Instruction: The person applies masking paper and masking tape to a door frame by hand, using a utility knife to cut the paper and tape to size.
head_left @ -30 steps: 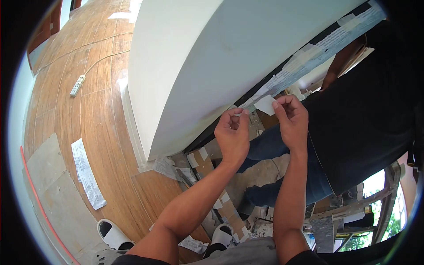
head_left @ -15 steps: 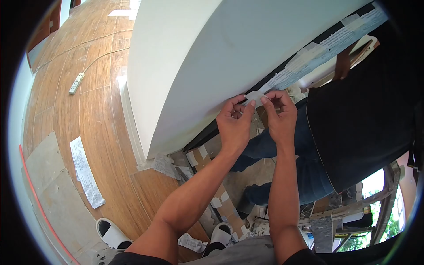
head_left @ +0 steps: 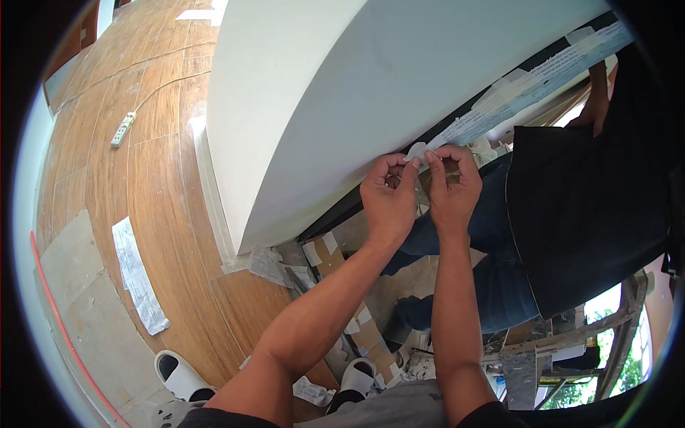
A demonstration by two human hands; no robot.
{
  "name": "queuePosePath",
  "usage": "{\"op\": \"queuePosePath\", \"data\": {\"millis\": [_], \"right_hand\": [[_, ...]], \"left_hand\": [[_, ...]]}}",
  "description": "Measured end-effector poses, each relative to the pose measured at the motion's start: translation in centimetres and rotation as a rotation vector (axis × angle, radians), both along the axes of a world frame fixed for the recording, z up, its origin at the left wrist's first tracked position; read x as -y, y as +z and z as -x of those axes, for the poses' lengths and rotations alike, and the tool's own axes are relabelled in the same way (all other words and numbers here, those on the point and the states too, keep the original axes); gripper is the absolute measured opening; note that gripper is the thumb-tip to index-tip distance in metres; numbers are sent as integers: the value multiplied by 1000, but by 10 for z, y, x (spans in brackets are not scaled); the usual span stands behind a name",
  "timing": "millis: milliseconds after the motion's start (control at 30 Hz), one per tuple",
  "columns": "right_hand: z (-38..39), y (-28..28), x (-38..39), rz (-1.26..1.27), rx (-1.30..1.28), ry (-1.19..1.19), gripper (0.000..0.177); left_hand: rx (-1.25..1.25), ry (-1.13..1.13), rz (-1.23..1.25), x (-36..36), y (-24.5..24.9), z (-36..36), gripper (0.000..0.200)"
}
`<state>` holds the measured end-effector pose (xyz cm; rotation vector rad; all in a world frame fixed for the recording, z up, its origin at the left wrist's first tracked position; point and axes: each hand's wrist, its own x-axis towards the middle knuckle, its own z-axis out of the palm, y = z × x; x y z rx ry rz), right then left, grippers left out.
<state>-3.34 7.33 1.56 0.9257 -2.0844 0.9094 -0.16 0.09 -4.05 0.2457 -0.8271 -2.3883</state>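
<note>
A small piece of whitish tape (head_left: 417,150) is stretched between my two hands, close to the black edge strip (head_left: 448,128) of the white wall. My left hand (head_left: 389,200) pinches its left end between thumb and curled forefinger. On the other side, my right hand (head_left: 455,192) pinches the right end the same way. Just beyond my fingers begins a long strip of printed paper (head_left: 531,85) running along the black edge, with similar pale tape pieces on it.
A person in a dark top (head_left: 578,207) and jeans stands close on the right. On the wood floor (head_left: 178,235) lie a power strip (head_left: 123,130) with its cord, a printed paper strip (head_left: 135,274) and cardboard (head_left: 371,339). A wooden frame (head_left: 564,342) stands at lower right.
Both hands have shifted slightly right in the view, still pinching the tape, which looks more bunched between them. The other person's torso and hand have moved to the right.
</note>
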Motion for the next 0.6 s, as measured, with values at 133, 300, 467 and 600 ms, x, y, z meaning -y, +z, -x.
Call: {"op": "queuePosePath", "data": {"millis": [133,300,467,600], "right_hand": [[-1,2,-4,102,120,45,10],[-1,10,-9,51,170,54,11],[3,4,-6,16,79,-28,11],[4,2,-5,47,69,-11,12]], "left_hand": [[-78,-4,-4,-2,0,-7,13],[-77,-22,-13,-4,0,-7,14],[-20,28,52,-6,-1,3,13],[-16,82,81,-9,0,4,14]]}}
